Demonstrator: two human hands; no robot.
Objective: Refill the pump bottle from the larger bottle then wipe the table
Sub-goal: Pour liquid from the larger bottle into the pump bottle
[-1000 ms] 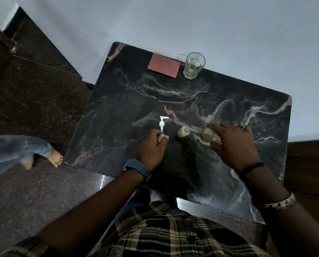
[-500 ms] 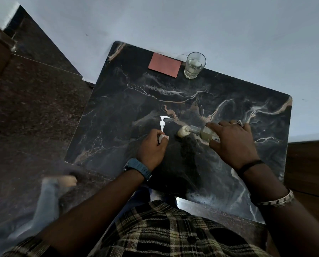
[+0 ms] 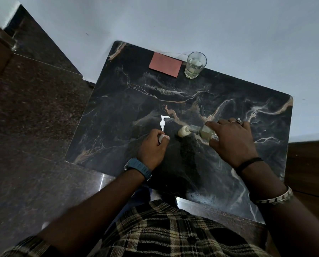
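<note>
At the far left lies dark speckled floor, and beside it stands the black marbled counter (image 3: 118, 101), its pale veins running across the top. Near the middle of the counter the white pump head (image 3: 163, 122) lies loose on its side, its tube pointing toward the person. Just below it the left hand (image 3: 152, 149) is curled around a small white cap (image 3: 163, 137) — fingers and thumb closed on it, a blue watch on the wrist. At the counter's back edge a reddish cloth (image 3: 165, 64) lies flat, and just beside it, to the right, a clear glass (image 3: 195, 65) stands upright, partly filled with clear liquid.

Right of the cap, a small cream pump bottle (image 3: 182, 132) rests on the counter with its top open. The larger bottle (image 3: 204, 133) — clear, holding yellowish liquid — is tipped on its side, its neck meeting the small bottle's mouth. The right hand (image 3: 232, 140) grips the larger bottle's body from above, fingers wrapped round it, a ring on one finger and bands on the wrist. A plaid shirt fills the bottom edge.
</note>
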